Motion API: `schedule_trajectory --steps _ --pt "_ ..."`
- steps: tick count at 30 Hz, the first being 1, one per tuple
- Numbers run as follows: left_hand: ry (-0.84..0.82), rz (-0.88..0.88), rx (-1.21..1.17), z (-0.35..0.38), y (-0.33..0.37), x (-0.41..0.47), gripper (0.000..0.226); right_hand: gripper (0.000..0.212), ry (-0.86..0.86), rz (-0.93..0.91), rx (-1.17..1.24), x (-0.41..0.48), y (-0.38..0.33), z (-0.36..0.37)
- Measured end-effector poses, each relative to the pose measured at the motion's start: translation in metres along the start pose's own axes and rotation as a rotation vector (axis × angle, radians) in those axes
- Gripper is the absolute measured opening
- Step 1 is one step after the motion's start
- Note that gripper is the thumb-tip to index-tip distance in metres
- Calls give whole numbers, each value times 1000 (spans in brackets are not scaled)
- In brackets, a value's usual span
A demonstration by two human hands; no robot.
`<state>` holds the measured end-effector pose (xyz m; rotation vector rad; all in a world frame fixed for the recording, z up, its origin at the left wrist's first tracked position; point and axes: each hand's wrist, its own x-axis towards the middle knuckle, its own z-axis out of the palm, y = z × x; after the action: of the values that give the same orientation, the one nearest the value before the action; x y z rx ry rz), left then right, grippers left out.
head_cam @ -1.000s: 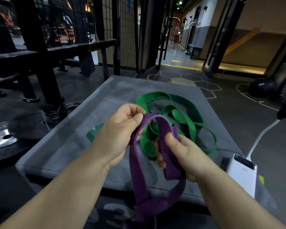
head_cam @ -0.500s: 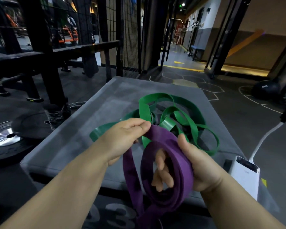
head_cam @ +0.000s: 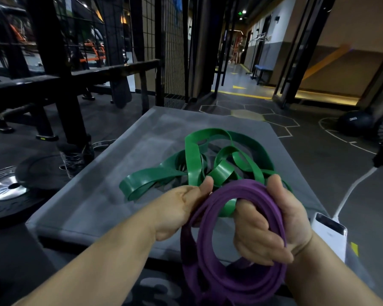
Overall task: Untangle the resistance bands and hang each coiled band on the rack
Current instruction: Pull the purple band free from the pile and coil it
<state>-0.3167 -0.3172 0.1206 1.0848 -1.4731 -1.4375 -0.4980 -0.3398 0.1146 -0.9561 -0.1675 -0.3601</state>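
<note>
The black steel rack [head_cam: 53,85] stands at the left, behind the padded plyo box [head_cam: 111,195]. No band hangs on the part of it that is in view, so I judge that the hanging step is not yet done for any band.

On the box lies the tangle of green bands [head_cam: 194,160]. The strips cross and loop over each other, and I cannot tell how many bands are in it. This part of the work is all left to do.

The purple band [head_cam: 241,288] is free of the heap and is held in front of the box, wound into several rounds; the coil looks almost complete. A piece of green strip shows through the coil, and I cannot tell if it touches it.

The right hand [head_cam: 274,228] has its fingers through the coil and the thumb over the top, so its grip is closed around the rounds. The left hand [head_cam: 181,208] pinches the band at the upper left side of the coil.

A white power bank [head_cam: 327,233] with a cable lies at the right corner of the box.
</note>
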Motion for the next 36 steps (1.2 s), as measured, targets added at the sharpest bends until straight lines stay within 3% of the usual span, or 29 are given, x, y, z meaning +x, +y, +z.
schedule_trajectory --steps 2,4,5,7,11,12,15,19,21,25,30,36 --pt "28 26 246 3 -6 6 55 57 14 8 -14 0 -2 0" --pt "115 135 388 7 -7 6 38 56 51 14 -28 0 -2 0" --pt "183 171 357 8 -5 5 29 55 76 18 -26 0 -2 -1" --pt "239 223 194 6 0 3 33 55 129 26 -19 -1 -3 -4" --pt "-98 219 293 1 2 -3 87 58 174 49 -44 -3 -4 -7" --pt "-122 216 288 1 1 -3 89 59 169 63 -42 -3 -3 -6" --pt "-80 239 56 1 -3 2 78 65 149 107 -38 -1 0 -5" --pt "10 260 -149 0 -1 5 95 67 112 138 -7 4 4 -6" --pt "24 272 -215 0 0 7 89 59 88 143 -37 5 9 -6" --pt "14 275 -286 0 -1 6 58 40 57 152 -272 6 13 -10" --pt "6 149 -370 -1 -5 8 64 36 -17 155 -519 5 -13 -6" --pt "-197 57 -291 7 -18 11 69 33 158 -192 -365 5 -15 1"
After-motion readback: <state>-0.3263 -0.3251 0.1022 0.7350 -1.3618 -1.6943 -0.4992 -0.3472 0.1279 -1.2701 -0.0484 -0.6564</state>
